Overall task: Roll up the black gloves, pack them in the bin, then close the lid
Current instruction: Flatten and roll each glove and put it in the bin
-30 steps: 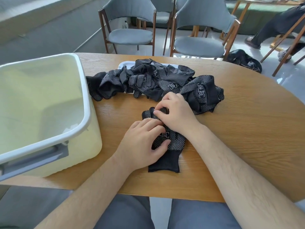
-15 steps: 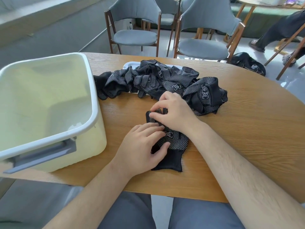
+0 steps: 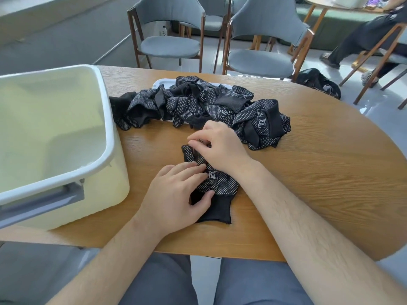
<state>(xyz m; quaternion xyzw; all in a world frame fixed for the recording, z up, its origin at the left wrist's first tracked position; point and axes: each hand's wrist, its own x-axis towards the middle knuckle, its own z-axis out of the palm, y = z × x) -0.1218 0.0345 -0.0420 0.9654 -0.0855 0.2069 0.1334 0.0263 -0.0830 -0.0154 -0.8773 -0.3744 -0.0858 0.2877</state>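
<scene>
Boxed "冠恒" print on black gloves (image 3: 263,122)

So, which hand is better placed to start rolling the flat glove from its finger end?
Probably the right hand: its curled fingers pinch the finger end of the glove, while the left hand lies flat on its palm, pinning it.

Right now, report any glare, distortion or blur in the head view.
Head view: the wide angle bows the table edge and stretches the bin; daylight glares off the floor at far right; the glove in front is sharp, its dots crisp.
</scene>
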